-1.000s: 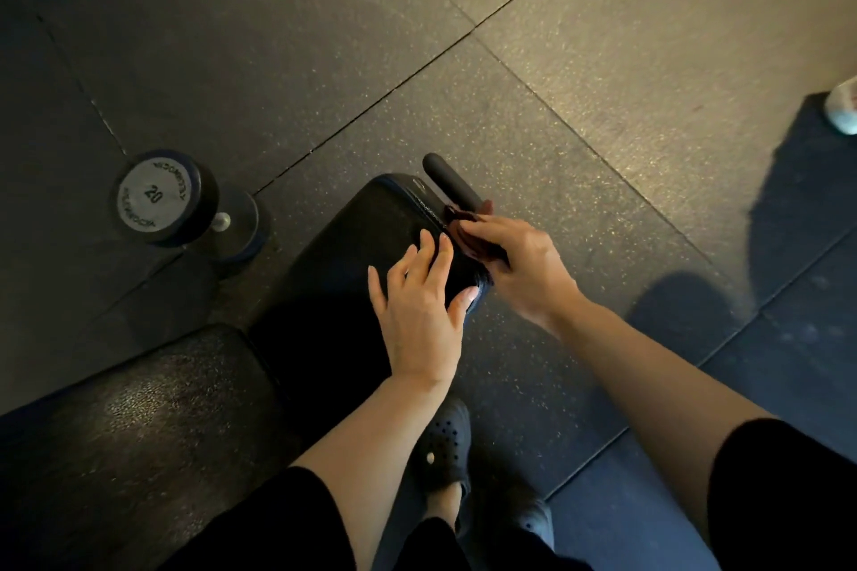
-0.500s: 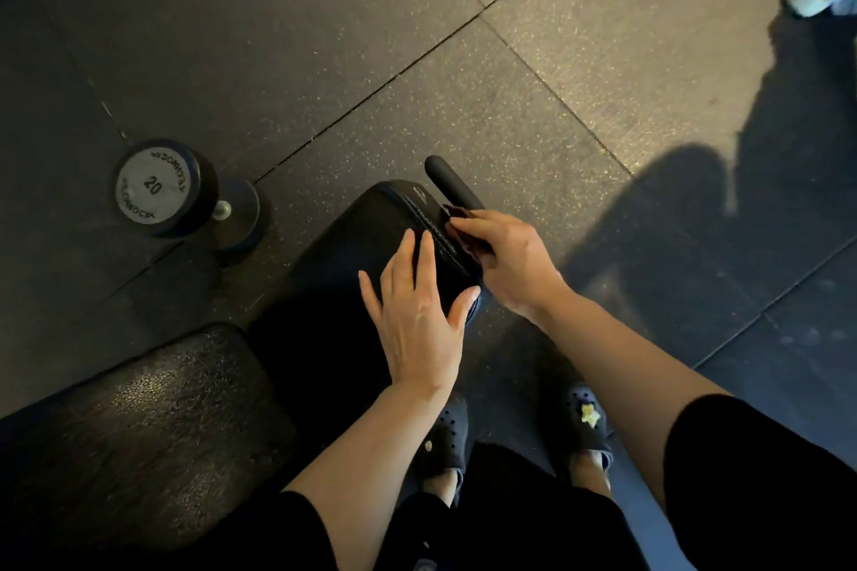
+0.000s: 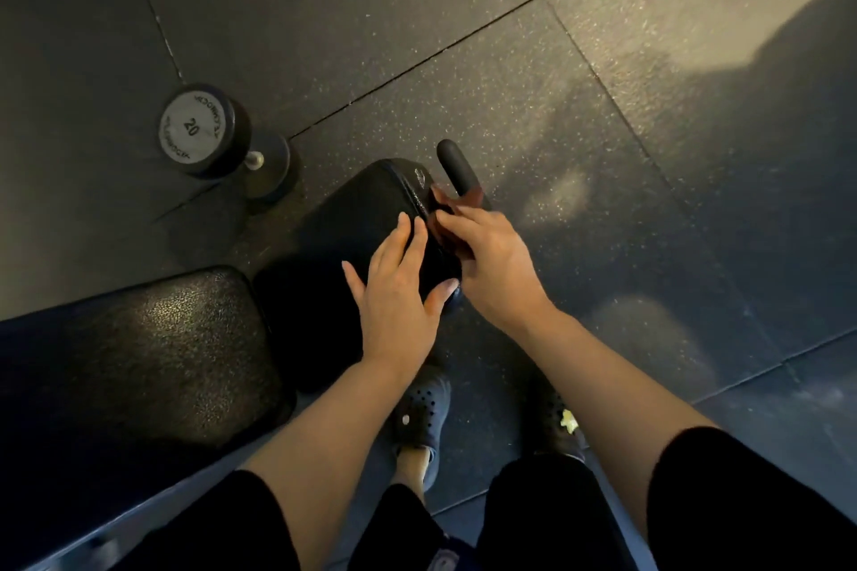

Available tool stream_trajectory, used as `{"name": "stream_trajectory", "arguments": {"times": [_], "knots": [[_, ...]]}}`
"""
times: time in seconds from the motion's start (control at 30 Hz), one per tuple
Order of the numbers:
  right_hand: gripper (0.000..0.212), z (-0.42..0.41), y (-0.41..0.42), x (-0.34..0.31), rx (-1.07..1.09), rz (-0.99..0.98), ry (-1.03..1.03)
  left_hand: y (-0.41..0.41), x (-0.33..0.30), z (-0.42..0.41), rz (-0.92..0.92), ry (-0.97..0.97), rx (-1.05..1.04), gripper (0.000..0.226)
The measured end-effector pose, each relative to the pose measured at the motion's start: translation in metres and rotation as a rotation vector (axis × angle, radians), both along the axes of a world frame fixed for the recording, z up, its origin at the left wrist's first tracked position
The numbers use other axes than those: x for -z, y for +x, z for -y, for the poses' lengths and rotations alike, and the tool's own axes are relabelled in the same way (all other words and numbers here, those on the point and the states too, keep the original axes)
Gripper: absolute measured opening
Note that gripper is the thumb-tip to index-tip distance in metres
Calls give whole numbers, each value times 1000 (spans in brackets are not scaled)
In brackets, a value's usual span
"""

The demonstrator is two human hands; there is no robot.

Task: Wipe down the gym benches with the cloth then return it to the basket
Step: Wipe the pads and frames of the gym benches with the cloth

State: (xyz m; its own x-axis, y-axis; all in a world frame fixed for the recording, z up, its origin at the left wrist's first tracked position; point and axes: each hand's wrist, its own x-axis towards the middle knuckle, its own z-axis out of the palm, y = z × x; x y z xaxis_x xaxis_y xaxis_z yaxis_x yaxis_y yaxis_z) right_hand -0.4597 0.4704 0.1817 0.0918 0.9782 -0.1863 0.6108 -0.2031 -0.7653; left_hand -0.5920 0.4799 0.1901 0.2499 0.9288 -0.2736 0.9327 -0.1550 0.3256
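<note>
My left hand (image 3: 399, 292) lies flat on the bench (image 3: 361, 209) pad; my right hand (image 3: 491, 264) has its grip on the cloth (image 3: 447, 206) at the pad's edge.

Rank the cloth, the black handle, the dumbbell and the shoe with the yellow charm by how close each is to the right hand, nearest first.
1. cloth: held in the right hand, at the bench pad's edge.
2. black handle: just beyond the fingers, sticking out past the pad.
3. shoe with the yellow charm: below, on the floor.
4. dumbbell: far left, on the floor.
</note>
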Motion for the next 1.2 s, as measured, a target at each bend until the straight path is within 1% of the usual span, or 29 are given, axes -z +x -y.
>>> {"name": "stream_trajectory", "arguments": {"times": [0.07,0.13,0.23,0.3,0.37,0.43,0.5,0.6,0.63,0.73,0.83,0.9,0.97,1.03,1.2], "knots": [[53,25,14,8,-20,13,-55,0,0,0,13,-4,-5,75],[50,33,26,13,16,24,-75,1,1,0,21,2,-7,76],[37,8,31,6,228,-56,24,-2,1,-1,51,46,-17,77],[33,-20,29,-2,305,-90,79,-4,-1,-3,68,80,-18,77],[37,-45,20,-5,241,-133,86,-7,-2,-8,73,123,-21,73],[44,-58,11,-3,96,-243,-21,-10,-4,-16,61,142,-41,71],[46,-60,14,3,30,-348,-153,-12,-6,-26,29,107,-38,74],[51,-62,27,11,-33,-413,-155,-13,-6,-39,3,-9,15,81],[52,-62,27,13,-57,-383,-135,-14,-6,-41,6,-40,23,82],[53,-59,20,16,-90,-204,-48,-14,-5,-41,23,-64,14,83],[55,-53,19,22,-96,-123,-16,-13,-4,-40,41,-71,-6,84],[55,-65,17,24,-104,-77,3,-10,-3,-40,32,-76,-13,83],[58,-87,11,24,-130,-49,16,-9,-3,-39,23,-83,-17,83],[60,-101,7,22,-156,-61,11,-11,-3,-40,12,-86,-15,84],[62,-62,17,12,-170,-57,-35,-11,-3,-40,-1,-80,4,84]]}}
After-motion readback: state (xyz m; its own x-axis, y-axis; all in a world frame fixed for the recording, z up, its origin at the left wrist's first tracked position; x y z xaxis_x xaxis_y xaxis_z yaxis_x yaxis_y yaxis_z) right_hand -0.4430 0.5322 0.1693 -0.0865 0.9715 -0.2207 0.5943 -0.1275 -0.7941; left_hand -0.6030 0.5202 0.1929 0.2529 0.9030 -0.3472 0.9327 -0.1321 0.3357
